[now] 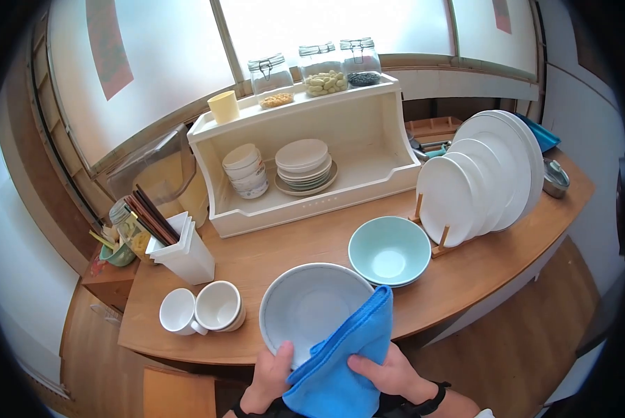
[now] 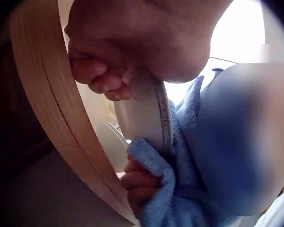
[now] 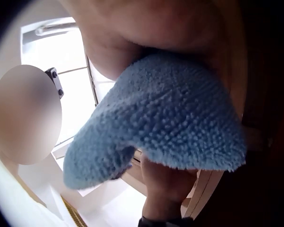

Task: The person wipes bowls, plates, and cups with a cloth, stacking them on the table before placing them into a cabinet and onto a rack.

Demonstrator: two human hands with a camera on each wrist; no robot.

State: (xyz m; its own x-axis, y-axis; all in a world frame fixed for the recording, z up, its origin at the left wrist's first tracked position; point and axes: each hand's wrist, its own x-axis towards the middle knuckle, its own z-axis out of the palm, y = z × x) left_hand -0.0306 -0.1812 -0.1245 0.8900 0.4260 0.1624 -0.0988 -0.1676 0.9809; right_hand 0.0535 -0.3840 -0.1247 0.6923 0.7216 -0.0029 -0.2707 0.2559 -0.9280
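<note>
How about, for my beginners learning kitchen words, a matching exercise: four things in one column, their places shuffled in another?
1. Blue cloth
2. Yellow cup
3. Chopsticks
4. Large white plates

A. Standing in the wooden rack
B. In the grip of the right hand
C. In the white holder
D. Atop the white shelf

Pairs: 1-B; 2-D; 3-C; 4-A

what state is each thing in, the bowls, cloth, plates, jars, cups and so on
grey bowl: gripped by left hand, partly covered
blue cloth: bunched, pinched by right hand
turquoise bowl: upright, empty
white plates: standing on edge
glass jars: lids on, partly filled
white mug: upright, empty
</note>
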